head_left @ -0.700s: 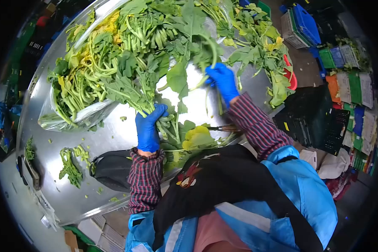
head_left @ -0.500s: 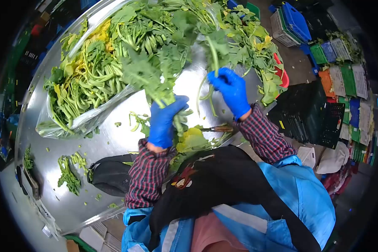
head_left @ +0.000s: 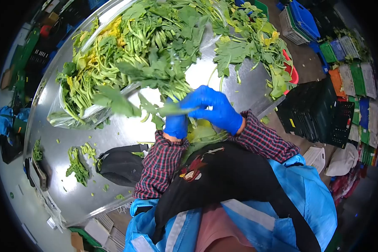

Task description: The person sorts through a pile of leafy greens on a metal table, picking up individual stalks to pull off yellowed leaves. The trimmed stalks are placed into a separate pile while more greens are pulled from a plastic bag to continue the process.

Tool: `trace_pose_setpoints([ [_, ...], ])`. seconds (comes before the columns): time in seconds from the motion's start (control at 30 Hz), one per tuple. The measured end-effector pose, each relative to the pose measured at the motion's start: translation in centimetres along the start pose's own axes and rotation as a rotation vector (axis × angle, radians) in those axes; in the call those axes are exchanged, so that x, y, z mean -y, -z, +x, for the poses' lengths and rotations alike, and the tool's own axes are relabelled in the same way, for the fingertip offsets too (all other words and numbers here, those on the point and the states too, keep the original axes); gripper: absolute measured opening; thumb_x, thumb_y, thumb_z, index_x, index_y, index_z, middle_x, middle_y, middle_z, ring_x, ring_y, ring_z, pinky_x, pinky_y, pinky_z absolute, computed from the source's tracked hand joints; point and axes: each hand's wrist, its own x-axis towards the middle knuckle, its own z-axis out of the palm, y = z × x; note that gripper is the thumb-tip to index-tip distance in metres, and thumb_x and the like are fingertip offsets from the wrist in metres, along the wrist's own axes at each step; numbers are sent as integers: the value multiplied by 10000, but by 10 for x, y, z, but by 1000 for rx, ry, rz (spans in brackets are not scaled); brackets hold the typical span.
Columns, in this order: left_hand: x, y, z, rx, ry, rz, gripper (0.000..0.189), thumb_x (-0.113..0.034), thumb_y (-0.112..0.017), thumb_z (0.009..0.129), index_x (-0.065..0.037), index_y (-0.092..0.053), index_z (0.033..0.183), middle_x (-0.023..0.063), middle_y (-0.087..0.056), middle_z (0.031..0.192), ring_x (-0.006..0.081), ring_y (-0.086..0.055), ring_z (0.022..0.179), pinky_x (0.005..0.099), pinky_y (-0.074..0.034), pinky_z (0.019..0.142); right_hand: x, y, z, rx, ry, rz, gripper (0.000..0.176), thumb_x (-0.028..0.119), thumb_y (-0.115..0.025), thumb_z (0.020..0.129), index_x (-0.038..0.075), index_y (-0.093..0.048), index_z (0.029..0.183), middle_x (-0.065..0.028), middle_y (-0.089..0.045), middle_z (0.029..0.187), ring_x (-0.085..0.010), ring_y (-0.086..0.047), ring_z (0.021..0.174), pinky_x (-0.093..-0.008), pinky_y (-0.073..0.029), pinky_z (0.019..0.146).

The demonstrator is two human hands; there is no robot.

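My left hand, in a blue glove, is closed around the stems of a bunch of leafy greens, whose leaves point up and away from me. Right beside it is my gloved right hand, its thumb and fingers pinching a single leafy green stalk. That stalk lies crosswise in front of my left hand, its leaf end blurred toward the left. My right hand covers part of the left one's fingers. Below both hands lies a large pale-green leaf near the table edge.
A clear plastic bag full of greens lies on the metal table. More loose leaves spread at the right, by a red container. A black bag and small trimmings are nearer. Stacked dark crates stand at right.
My right hand has come down and left to meet my left hand. The stalk it holds has swung from upright to crosswise. My left hand still grips the bunch.
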Motion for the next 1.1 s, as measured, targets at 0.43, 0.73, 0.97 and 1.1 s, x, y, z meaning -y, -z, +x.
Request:
trace_pose_setpoints([
  [0.43, -27, 69, -5, -188, -62, -291, 266, -132, -577, 832, -49, -507, 1075, 84, -580, 918, 197, -566, 876, 354, -454, 834, -37, 90, -50, -814, -401, 731, 166, 124, -563, 831, 51, -569, 980, -30, -565, 817, -99, -530, 694, -234, -448, 637],
  [0.73, -24, 66, -10, -134, -7, -252, 410, -97, -579, 788, -32, -427, 1163, 38, -531, 892, 144, -553, 833, 377, -443, 872, -206, 12, 47, -248, -748, -181, 455, 395, -636, 737, -15, -612, 931, -196, -628, 886, -292, -606, 817, -350, -470, 744],
  [0.97, -56, 50, -7, -115, -61, -112, 407, -1, -581, 743, 33, -443, 1124, 110, -587, 883, 178, -577, 741, 282, -489, 709, -256, -27, 99, -475, -608, -196, 120, 136, -677, 668, 61, -584, 668, -61, -587, 606, -185, -578, 571, -296, -467, 548],
  [1.1, -60, 45, 3, -162, -28, -24, 405, 11, -601, 727, 43, -464, 1107, 101, -593, 855, 170, -577, 733, 265, -482, 694, -241, -14, 90, -631, -558, 202, 216, 38, -676, 665, 37, -533, 827, -76, -617, 712, -133, -560, 533, -272, -442, 483],
])
